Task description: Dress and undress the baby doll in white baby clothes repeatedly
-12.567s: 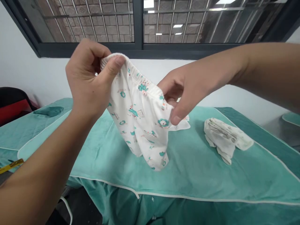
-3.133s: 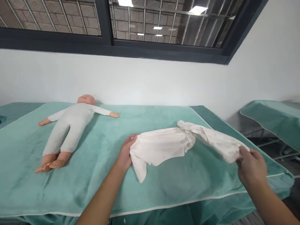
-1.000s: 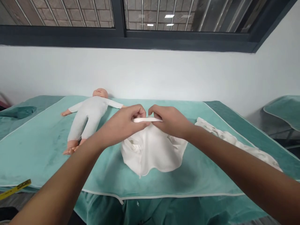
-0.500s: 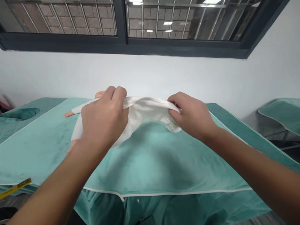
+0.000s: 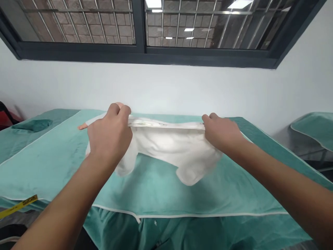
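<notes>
A small white baby garment (image 5: pixel 166 142) is stretched taut between my hands above the bed, its top edge drawn nearly straight and two rounded ends hanging down. My left hand (image 5: pixel 110 133) is closed on the left end of that edge. At the right end, my right hand (image 5: pixel 222 133) grips the same edge with curled fingers. Whether it is a top or trousers I cannot tell. Behind my left hand lies a baby doll (image 5: pixel 95 119) in white clothing; one arm sticks out to the left, and most of its body is hidden.
A teal cover with white piping (image 5: pixel 161 198) spreads over the bed against a white wall (image 5: pixel 166 88). Above is a dark-framed window (image 5: pixel 145 55) with metal bars. A yellow strip (image 5: pixel 19 205) juts in at lower left. Another teal-covered surface (image 5: pixel 316 130) stands at right.
My hands have moved apart, pulling the garment's bunched edge straight and wide. Its lower part now hangs further down and more opened out. The view has tilted up slightly.
</notes>
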`<state>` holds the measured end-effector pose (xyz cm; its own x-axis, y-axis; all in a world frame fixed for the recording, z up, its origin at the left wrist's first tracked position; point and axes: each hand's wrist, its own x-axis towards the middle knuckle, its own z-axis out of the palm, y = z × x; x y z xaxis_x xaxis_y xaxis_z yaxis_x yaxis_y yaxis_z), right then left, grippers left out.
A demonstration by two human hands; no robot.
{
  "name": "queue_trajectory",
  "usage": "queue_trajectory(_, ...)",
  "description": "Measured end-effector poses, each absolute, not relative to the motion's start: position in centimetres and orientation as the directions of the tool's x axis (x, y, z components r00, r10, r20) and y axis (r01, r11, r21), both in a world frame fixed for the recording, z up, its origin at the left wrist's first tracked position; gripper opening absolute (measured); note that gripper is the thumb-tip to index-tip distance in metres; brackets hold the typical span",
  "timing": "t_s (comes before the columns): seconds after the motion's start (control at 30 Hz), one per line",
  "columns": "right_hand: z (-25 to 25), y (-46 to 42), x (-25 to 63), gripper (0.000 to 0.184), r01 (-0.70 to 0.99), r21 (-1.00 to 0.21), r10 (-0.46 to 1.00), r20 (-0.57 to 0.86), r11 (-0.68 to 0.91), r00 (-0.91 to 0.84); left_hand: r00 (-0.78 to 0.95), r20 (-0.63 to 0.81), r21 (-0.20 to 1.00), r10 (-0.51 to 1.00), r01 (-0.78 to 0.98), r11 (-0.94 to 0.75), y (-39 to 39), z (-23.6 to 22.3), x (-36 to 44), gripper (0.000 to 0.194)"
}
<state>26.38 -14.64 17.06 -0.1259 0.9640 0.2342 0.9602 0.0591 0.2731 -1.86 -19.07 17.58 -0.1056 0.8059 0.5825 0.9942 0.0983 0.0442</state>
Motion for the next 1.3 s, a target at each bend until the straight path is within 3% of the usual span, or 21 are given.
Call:
queue_trajectory(0.1,16.6,-15.6,26.3,0.028,0.961,0.270,0.959,0.256,0.052,-0.124,-0.101,0.612,0.053,0.784,0.995,0.086,-19.1,17.0,-1.9,0.037)
queue_trajectory(0.23,16.7,-16.8,25.5,0.031,0.979,0.169,0.907,0.385,0.115,-0.173,-0.093,0.679,0.137,0.728,0.991,-0.001,-19.4,17.4,-1.9,0.038)
queue_trajectory(0.37,17.1,-16.2,25.8,0.035,0.987,0.126,0.913,0.382,0.104,-0.145,-0.084,0.706,0.138,0.703,0.990,-0.019,-19.1,17.7,-2.5,0.038)
queue_trajectory(0.43,17.2,-15.4,26.5,0.038,0.989,0.120,0.917,0.377,0.087,-0.127,-0.078,0.671,0.150,0.737,0.988,-0.032,-18.6,17.5,-3.0,0.039)
queue_trajectory(0.53,16.8,-14.5,27.6,0.041,0.989,0.005,0.926,0.350,0.147,-0.140,-0.135,0.550,0.291,0.824,0.956,-0.038,-17.8,16.5,-3.9,0.039)
queue_trajectory(0.63,16.1,-14.1,28.4,0.039,0.976,-0.187,0.975,0.210,0.109,-0.069,-0.194,0.447,0.450,0.874,0.893,-0.032,-17.2,15.4,-4.8,0.033)
queue_trajectory(0.7,15.8,-13.8,28.7,0.036,0.979,-0.201,0.994,0.109,0.040,-0.018,-0.212,0.375,0.494,0.902,0.870,-0.001,-16.6,14.8,-5.3,0.029)
queue_trajectory(0.87,14.9,-10.8,28.6,0.029,0.999,0.029,1.000,0.022,-0.021,0.021,-0.243,0.193,0.382,0.951,0.911,0.155,-12.5,12.9,-5.6,0.029)
queue_trajectory(1.03,10.4,-7.5,26.0,0.035,0.987,0.160,0.998,0.058,-0.024,0.015,-0.265,0.200,0.325,0.943,0.926,0.191,-8.1,8.0,-3.2,0.038)
queue_trajectory(1.1,7.4,-7.3,24.3,0.041,0.985,0.164,0.984,0.163,0.044,-0.071,-0.194,0.303,0.241,0.933,0.963,0.122,-7.9,5.4,-1.2,0.044)
queue_trajectory(1.17,4.3,-7.7,22.6,0.042,0.960,0.115,0.940,0.203,0.257,-0.276,0.021,0.340,0.173,0.940,0.981,-0.084,-8.2,3.0,0.8,0.042)
queue_trajectory(1.23,1.5,-7.9,21.0,0.038,0.930,-0.032,0.917,0.186,0.365,-0.354,0.129,0.261,0.195,0.957,0.964,-0.183,-8.3,1.0,2.5,0.038)
queue_trajectory(1.3,-0.6,-7.6,19.9,0.036,0.940,-0.163,0.947,0.169,0.300,-0.273,0.109,0.175,0.233,0.978,0.961,-0.149,-7.7,-0.5,3.5,0.034)
